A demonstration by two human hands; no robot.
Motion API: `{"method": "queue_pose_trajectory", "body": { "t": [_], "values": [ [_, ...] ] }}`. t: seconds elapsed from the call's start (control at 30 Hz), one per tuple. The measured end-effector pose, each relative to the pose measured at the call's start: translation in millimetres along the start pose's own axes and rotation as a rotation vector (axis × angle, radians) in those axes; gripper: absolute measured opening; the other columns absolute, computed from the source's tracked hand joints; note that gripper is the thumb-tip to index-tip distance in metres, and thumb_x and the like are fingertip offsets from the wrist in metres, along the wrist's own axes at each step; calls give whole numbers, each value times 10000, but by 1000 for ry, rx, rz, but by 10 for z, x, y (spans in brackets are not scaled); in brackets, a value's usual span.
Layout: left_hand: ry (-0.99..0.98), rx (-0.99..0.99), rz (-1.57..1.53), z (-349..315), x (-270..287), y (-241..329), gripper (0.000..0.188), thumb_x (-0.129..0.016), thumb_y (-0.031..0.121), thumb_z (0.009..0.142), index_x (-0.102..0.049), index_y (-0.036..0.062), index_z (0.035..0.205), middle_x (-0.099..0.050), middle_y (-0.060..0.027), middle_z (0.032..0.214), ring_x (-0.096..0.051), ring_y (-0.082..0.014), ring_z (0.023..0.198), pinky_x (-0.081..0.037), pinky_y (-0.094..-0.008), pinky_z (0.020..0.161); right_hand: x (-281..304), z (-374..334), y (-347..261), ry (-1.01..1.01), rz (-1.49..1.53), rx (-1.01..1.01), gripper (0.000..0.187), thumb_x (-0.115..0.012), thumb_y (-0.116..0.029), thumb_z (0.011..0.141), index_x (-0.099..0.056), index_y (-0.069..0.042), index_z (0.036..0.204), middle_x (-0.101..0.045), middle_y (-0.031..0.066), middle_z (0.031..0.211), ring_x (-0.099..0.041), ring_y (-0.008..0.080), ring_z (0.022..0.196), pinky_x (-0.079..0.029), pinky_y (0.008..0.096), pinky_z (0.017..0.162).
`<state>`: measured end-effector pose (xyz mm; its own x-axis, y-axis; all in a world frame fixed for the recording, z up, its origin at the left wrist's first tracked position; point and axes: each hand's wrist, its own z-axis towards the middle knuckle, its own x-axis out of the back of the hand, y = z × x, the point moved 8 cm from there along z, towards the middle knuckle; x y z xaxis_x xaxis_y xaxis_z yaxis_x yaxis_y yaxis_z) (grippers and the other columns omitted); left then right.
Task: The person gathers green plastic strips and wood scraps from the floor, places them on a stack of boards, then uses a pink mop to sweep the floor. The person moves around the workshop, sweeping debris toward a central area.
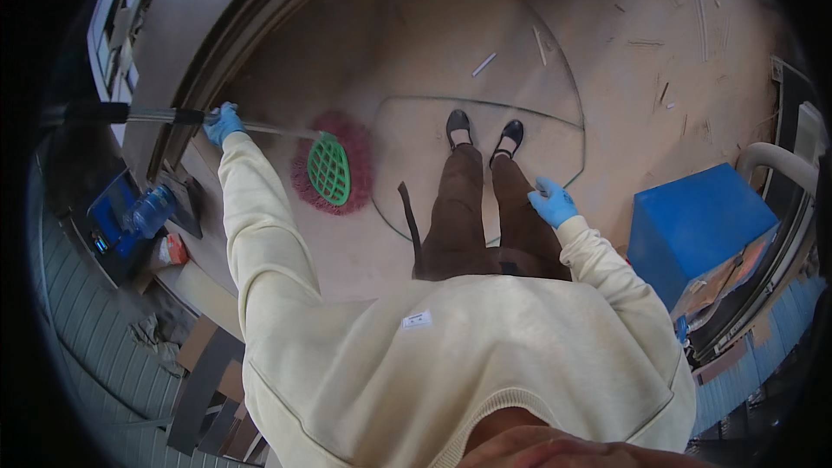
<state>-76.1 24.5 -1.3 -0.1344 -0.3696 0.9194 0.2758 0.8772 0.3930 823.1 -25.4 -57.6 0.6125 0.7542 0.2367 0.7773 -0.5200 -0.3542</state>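
Note:
My left hand, in a blue glove, is wrapped round the pole of a mop out to the left. The mop has a green lattice plate and a dark pink fringe, and its head rests on the floor left of my legs. Dark sleeves cover parts of the pole, which runs past my hand toward the left rim. My right hand, also gloved in blue, hangs beside my right thigh with its fingers curled in. Whatever lies between those fingers is too small to make out.
A blue box stands to my right, near a thick pale hose. A thin cable loops over the floor round my feet. Pale scraps and strips litter the dusty floor. A clear water jug stands at left.

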Motion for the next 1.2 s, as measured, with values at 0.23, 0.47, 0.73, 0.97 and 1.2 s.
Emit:
{"method": "queue_pose_trajectory", "body": {
  "t": [0.23, 0.47, 0.73, 0.97, 1.2],
  "values": [
    [109, -200, 134, -105, -477, 695, 527, -843, 401, 744, -680, 29, 1080, -723, -165, 1085, -688, -310, 989, -513, -406, 944, -10, 1458, 443, 12, -355, -45, 574, -563, -448, 928, -562, -112, 1393, -593, 208, 1372, -565, 375, 1261, -429, 445, 1089],
    [132, 89, 358, 37, -1417, 273, 662, -735, 557, 801, -733, -66, 1027, -715, -258, 1097, -698, -366, 1034, -544, -439, 898, -236, 3145, 479, 9, -703, 187, 300, -592, -230, 884, -682, -106, 1142, -696, 184, 1143, -668, 367, 1062, -528, 484, 916],
    [-26, -36, 367, -414, -2665, -709, 753, -758, 493, 798, -620, -125, 1206, -675, -270, 1173, -677, -340, 1041, -535, -409, 901, -978, 4695, 908, 325, -1084, 476, 140, -634, -160, 860, -756, -140, 926, -738, 114, 987, -713, 268, 944, -522, 390, 724],
    [-370, -470, 123, -3452, -3597, -691, 774, -749, 292, 883, -394, -124, 1430, -440, -294, 1459, -395, -370, 1392, -289, -458, 1176, -1356, 5490, 1639, 128, -1100, 327, 125, -615, -147, 858, -740, -149, 856, -720, 71, 855, -714, 254, 825, -516, 387, 685],
    [-443, -774, 624, -4465, -4409, -506, 757, -734, 401, 823, -497, -17, 1409, -384, -353, 1490, -384, -480, 1387, -323, -516, 1152, -221, 5294, 2136, 366, -827, 348, 160, -611, -113, 853, -763, -116, 902, -734, 118, 909, -719, 305, 813, -558, 411, 691]
  ]
}}
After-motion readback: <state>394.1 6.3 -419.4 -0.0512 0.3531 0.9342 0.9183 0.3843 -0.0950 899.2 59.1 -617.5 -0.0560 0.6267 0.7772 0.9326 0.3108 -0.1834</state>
